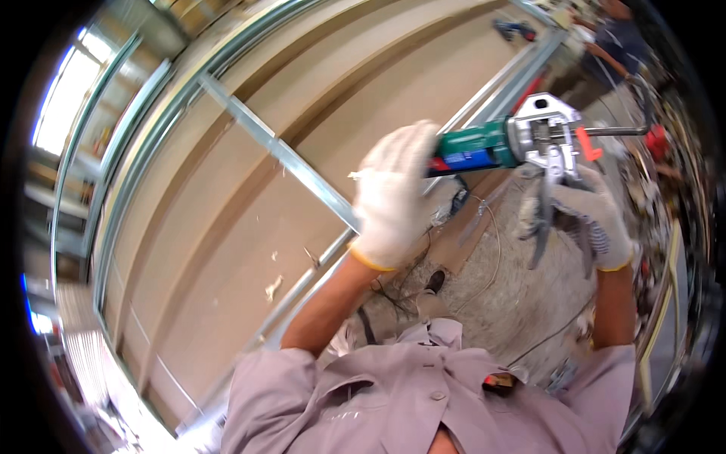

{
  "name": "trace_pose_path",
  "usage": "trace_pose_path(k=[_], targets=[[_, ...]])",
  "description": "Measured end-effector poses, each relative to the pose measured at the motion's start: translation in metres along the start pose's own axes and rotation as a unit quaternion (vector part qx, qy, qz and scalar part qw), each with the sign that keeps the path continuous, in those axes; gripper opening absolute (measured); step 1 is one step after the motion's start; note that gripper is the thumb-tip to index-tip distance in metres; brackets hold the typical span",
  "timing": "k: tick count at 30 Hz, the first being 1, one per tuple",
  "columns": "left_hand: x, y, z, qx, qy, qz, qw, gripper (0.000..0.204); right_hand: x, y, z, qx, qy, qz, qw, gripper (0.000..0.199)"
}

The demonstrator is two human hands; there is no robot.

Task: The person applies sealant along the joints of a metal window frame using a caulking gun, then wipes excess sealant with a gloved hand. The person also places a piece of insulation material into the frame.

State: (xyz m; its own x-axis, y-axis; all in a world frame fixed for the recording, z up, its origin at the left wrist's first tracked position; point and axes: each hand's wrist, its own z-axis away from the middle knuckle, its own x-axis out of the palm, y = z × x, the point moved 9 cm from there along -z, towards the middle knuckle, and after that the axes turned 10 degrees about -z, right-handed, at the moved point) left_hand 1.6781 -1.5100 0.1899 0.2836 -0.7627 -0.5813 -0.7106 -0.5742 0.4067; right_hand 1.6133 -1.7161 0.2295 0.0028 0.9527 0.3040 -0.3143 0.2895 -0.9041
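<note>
A caulking gun with a green sealant cartridge [476, 145] lies crosswise in front of my chest, its front end to the left. My right hand [586, 212], in a white knit glove with a yellow cuff, is closed around the gun's grey metal handle and trigger [546, 204]. From the gun's back, a bent metal rod [616, 131] runs out to the right beside an orange tab [588, 144]. My left hand [393, 189], in a matching glove and somewhat blurred, wraps the cartridge's front end. A pale tip pokes out past that hand on its left side.
A large brown panel [249, 234] with metal framing [302, 170] spans the left and middle. A blue-and-red power tool [516, 30] rests on its far end. Another person [616, 41] is at the far right. Cables [495, 250] cross the concrete floor, and scrap lines the right side.
</note>
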Motion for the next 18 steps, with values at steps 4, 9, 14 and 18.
trace_pose_path(k=[4,9,14,18], targets=[[0.077,0.016,-0.013,-0.105,0.038,-0.056,0.992,0.09,-0.073,-0.031,-0.052,0.054,0.022,0.117,0.991,0.039],[0.133,-0.002,-0.033,-0.21,0.075,-0.119,0.968,0.095,-0.108,-0.041,-0.137,0.121,-0.092,0.092,0.984,0.042],[0.161,-0.028,-0.036,-0.28,0.076,-0.17,0.942,0.095,-0.125,-0.031,-0.215,0.203,-0.205,0.074,0.955,0.047],[0.166,-0.054,-0.032,-0.327,0.077,-0.216,0.917,0.098,-0.116,-0.019,-0.264,0.252,-0.219,0.1,0.937,0.043]])
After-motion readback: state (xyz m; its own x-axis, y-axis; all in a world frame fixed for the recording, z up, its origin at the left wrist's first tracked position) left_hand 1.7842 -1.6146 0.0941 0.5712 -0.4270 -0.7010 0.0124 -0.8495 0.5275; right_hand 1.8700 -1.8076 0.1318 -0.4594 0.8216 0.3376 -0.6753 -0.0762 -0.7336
